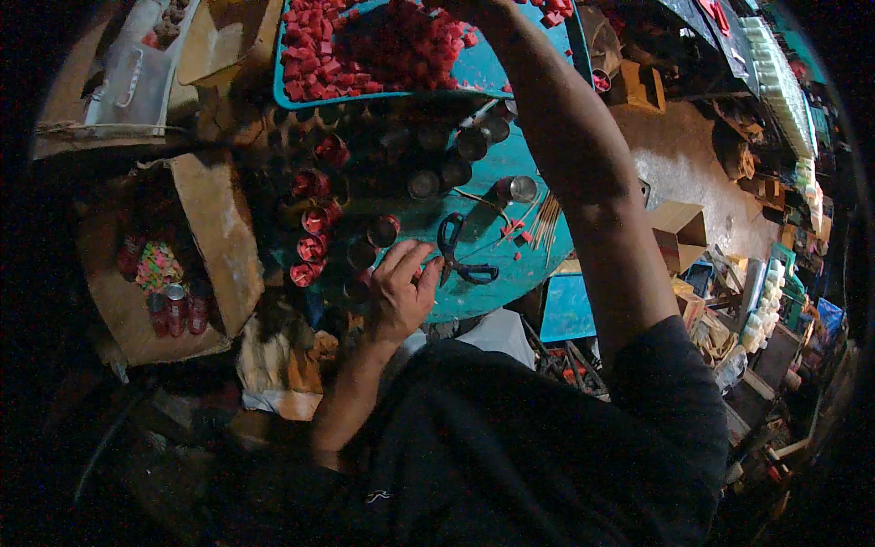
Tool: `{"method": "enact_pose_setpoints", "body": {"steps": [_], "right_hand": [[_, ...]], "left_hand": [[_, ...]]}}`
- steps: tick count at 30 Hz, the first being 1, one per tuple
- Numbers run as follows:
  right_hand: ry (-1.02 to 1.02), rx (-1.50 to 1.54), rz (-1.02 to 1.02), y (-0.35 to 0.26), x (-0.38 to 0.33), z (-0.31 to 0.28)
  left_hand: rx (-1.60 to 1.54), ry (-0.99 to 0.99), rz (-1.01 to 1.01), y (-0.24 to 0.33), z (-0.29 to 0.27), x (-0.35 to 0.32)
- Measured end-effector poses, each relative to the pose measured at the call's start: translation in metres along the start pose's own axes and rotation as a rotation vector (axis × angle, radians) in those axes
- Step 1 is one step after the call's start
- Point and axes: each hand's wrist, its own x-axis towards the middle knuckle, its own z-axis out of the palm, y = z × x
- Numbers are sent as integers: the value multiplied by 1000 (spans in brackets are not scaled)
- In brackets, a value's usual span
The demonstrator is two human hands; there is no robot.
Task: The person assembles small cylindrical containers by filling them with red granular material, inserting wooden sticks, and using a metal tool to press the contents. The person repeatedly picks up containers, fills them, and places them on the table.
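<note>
My left hand [401, 284] is low over the turquoise round table [474, 304], fingers bent and close together. A bit of red shows between its thumb and fingers, too small to make out. Just right of it lie black-handled scissors [449, 244]. Beyond its fingertips stands a small metal cup [384, 230] with red inside; to its left, several cups [312, 247] hold red chunks. My right arm [570, 137] reaches far over the blue tray [492, 73], heaped with red wax-like chunks [314, 59]. The right hand [467, 5] is mostly cut off by the upper edge, its fingers hidden.
Bare metal cups [425, 183] stand mid-table, one [518, 190] tipped on its side. Thin sticks [546, 221] and red scraps [521, 239] lie at the right. An open cardboard box [219, 242] with red cans [176, 310] stands left; another box [679, 232] is on the right.
</note>
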Motion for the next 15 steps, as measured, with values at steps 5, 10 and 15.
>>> {"method": "enact_pose_setpoints", "body": {"steps": [5, 10, 15], "right_hand": [[223, 2461, 255, 1, -42, 0], [101, 2342, 646, -17, -59, -34], [539, 2580, 765, -25, -48, -22]], "left_hand": [[6, -56, 6, -7, 23, 8], [119, -75, 203, 1, 60, 30], [100, -156, 268, -2, 108, 58]]}}
